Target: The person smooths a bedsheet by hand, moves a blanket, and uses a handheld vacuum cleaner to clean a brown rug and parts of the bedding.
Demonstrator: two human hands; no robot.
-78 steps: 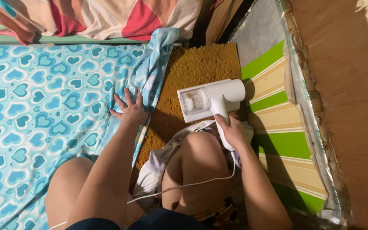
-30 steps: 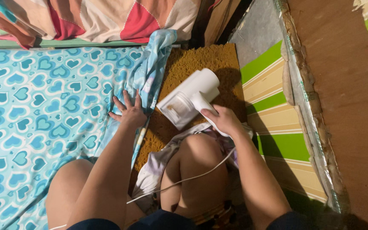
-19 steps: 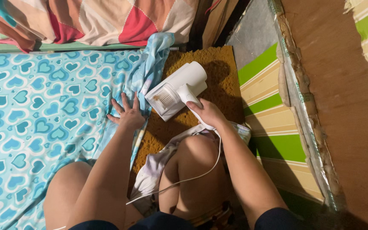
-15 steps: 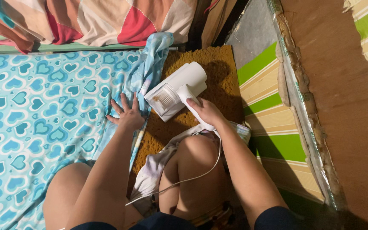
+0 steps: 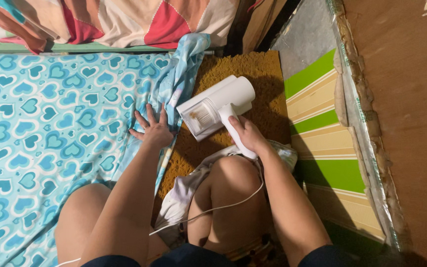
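Vacuum turned toward the sheet edge
The right hand (image 5: 247, 134) has its grip wrapped tight on the handle of one white vacuum (image 5: 217, 105), now angled left over the brown mat (image 5: 253, 69), unlike 2.6 s ago; the left hand (image 5: 153, 129) stays flat, fingers spread, on the heart-print sheet (image 5: 50, 123).

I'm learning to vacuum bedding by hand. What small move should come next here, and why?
Probably swing the white handheld vacuum left onto the blue heart-patterned sheet. The right hand holds it over the mustard foam mat, while the left hand presses the sheet flat beside it.
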